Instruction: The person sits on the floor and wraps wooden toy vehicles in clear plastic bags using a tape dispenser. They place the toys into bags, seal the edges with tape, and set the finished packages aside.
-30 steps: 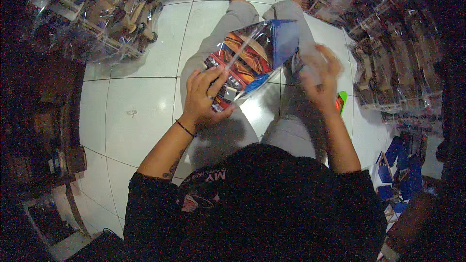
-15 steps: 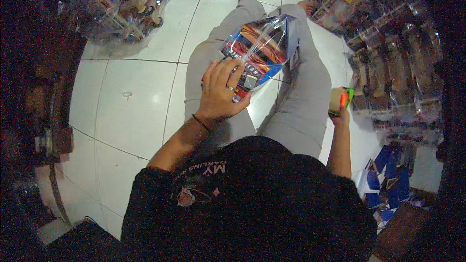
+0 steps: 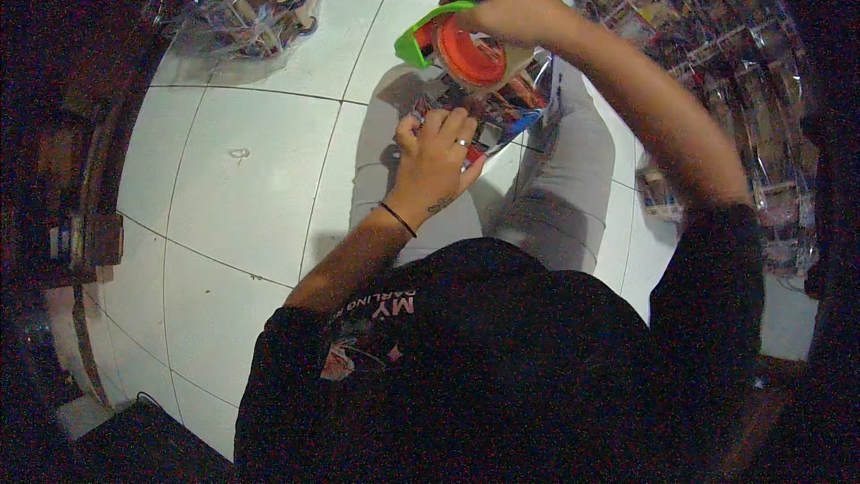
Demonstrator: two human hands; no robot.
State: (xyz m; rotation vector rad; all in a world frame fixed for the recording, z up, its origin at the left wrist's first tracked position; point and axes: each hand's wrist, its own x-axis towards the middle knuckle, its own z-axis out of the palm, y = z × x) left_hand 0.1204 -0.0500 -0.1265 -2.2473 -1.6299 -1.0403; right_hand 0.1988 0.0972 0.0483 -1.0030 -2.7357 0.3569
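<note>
A plastic-wrapped package (image 3: pixel 522 100) with a red, black and blue print lies across my thighs, partly hidden. My left hand (image 3: pixel 433 159) rests on its near end, fingers curled onto the wrapping, thumb at the near edge. Above the package's far part, my right hand (image 3: pixel 518 4) grips a tape dispenser (image 3: pixel 415 47). The dispenser has a bright green body, and its tape roll has an orange core. From this view I cannot tell whether the tape touches the wrapping.
Piles of clear-wrapped packages (image 3: pixel 269 13) lie on the tiled floor (image 3: pixel 242 188) at the far left. More wrapped packages (image 3: pixel 708 63) are stacked along the right side. Dark furniture (image 3: pixel 94 237) stands at the left edge.
My right hand has brought the tape dispenser from beside my right thigh up and left, over the package. My left hand has shifted slightly right and stays on the package.
</note>
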